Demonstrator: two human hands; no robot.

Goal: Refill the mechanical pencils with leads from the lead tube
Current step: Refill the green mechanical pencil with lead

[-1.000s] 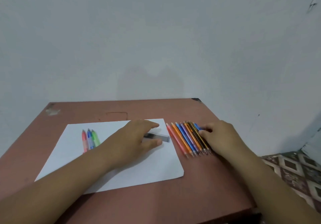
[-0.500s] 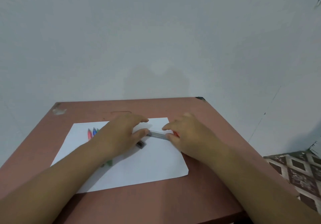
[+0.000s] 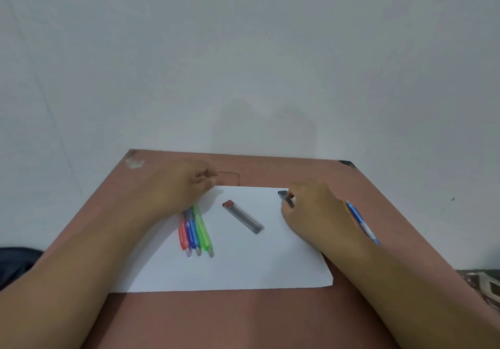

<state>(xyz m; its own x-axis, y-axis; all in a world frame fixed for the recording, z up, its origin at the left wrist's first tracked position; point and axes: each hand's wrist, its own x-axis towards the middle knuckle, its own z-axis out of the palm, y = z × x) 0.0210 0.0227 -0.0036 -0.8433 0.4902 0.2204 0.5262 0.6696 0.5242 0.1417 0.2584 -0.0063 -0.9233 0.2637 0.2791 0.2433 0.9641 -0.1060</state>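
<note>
Still early, judging by the layout: lead tube [image 3: 243, 217] lying on the paper [image 3: 232, 264], three pencils [image 3: 195, 230] beside it, more [image 3: 361, 220] behind right hand [image 3: 313, 208]. Right fingers [image 3: 289, 199] pinching a small dark piece [image 3: 282, 193], perhaps the cap; left hand [image 3: 184, 186] loosely curled, seemingly empty.

1. We see a plain pale wall [image 3: 243, 51] filling the upper half of the view — grey-white, evenly lit, with a soft shadow just above the table's far edge.
2. Below it stands a reddish-brown table [image 3: 243, 319], its far edge against the wall.
3. We note a pale scuffed patch [image 3: 134, 162] at the far left corner of the tabletop and a dark chipped spot [image 3: 347, 163] at the far right corner.
4. A faint rectangular outline [image 3: 230, 177] marks the tabletop near its far edge.
5. At the lower right, a strip of patterned floor [image 3: 484, 283] shows — dark and light shapes, blurred.
</note>
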